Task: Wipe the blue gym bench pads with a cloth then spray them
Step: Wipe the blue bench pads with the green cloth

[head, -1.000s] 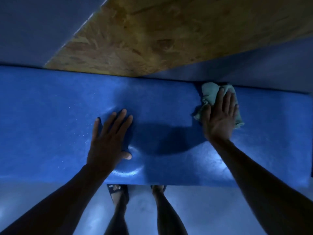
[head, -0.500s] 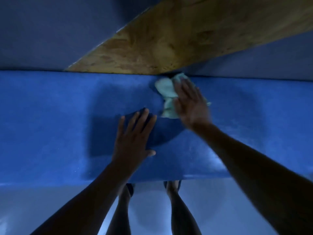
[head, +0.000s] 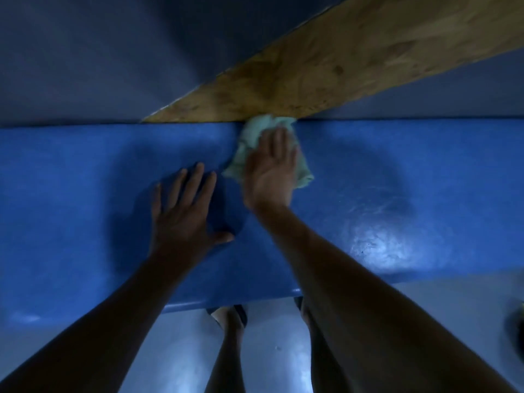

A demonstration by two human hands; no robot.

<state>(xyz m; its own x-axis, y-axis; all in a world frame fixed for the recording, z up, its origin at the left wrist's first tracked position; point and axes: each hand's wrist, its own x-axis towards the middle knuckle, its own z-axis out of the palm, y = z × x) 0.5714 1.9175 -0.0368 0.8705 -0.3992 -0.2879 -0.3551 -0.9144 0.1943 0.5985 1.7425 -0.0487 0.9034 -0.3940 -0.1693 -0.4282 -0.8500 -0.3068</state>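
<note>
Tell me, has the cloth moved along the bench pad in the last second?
Yes. The cloth under the right hand slid left along the blue pad, now next to the left hand and below the wooden board.

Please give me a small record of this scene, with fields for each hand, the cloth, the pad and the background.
left hand: flat on the pad, fingers straight
right hand: presses the cloth with straight fingers
cloth: light green, crumpled, at the pad's far edge
blue pad: shiny patch on its right part
wooden board: behind the pad, slanted across the view
spray bottle: not visible
</note>
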